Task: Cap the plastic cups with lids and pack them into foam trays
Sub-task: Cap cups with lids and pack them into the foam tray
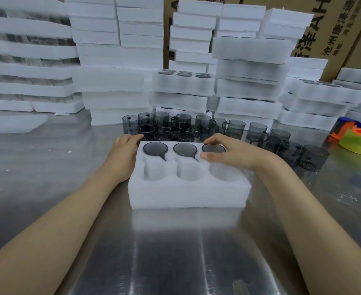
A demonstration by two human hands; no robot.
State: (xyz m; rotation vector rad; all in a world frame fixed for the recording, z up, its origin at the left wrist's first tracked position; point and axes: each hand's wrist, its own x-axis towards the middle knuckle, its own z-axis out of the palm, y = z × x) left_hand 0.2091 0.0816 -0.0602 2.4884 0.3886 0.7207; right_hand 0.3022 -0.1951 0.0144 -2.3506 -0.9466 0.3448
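right up close, bare steel worktop [175,252] and two forearms reaching in. between them sits the foam tray [186,194], square to the person so both rows are within reach. the near row of wells [188,173] is empty, three holes waiting.

left grip [125,150] lies flat against the tray's left side, fingers straight along the far corner. it holds nothing, and looks like a brace so the light foam won't skate on the slick steel.

right grip [232,154] is closed round the third lid [214,148] in the far right well, thumb on the near edge, fingertips over the far edge. my read: it's seating that capped cup down into the foam. beside it, two capped cups [155,148] already sit flush in the far row, handles tucked into the slots.

so roughly half the tray is filled, far row first, which keeps the reach over the near wells clear.

just behind the tray, loose grey cups [166,126] stand uncapped, crowded close for quick picking, more trailing off right [281,141]. tape rolls [358,143] sit at the far right. beyond, stacked foam trays [115,81] and cardboard cartons [345,28] wall the back.
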